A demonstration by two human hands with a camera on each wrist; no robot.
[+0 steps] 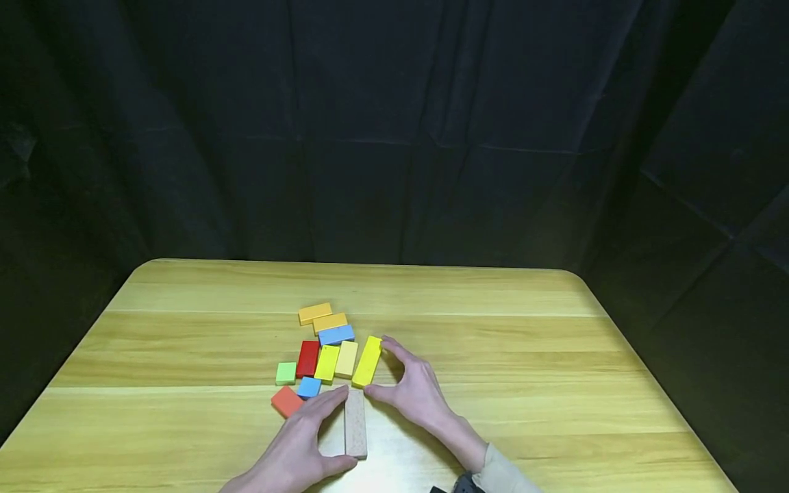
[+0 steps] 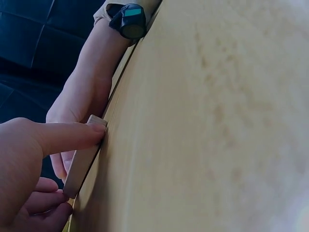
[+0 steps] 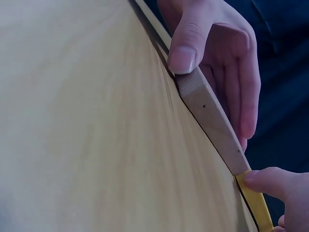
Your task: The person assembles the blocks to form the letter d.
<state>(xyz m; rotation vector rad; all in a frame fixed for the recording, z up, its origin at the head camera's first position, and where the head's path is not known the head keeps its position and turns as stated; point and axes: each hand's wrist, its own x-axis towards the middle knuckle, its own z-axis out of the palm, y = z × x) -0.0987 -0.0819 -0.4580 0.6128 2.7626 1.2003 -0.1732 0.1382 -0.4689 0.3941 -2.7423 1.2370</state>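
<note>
My left hand (image 1: 301, 441) holds a long pale speckled block (image 1: 355, 426) lengthwise, thumb at its near end and fingertips at its far end. The same block (image 2: 83, 162) lies low against the table in the left wrist view. Just beyond it, my right hand (image 1: 414, 387) grips a long yellow block (image 1: 367, 361) by its two ends, thumb at the near one. In the right wrist view the yellow block (image 3: 256, 205) comes right up to the pale block's end. A cream block (image 1: 346, 359) lies left of the yellow one.
Beside the cream block lie a shorter yellow block (image 1: 327, 363), a red one (image 1: 307, 359) and a green one (image 1: 286, 373). Blue (image 1: 336, 335) and orange blocks (image 1: 315, 313) sit farther back. Near my left fingers are a small blue block (image 1: 309, 387) and an orange-red block (image 1: 287, 402). Dark curtains (image 1: 394, 137) surround the wooden table (image 1: 555, 383).
</note>
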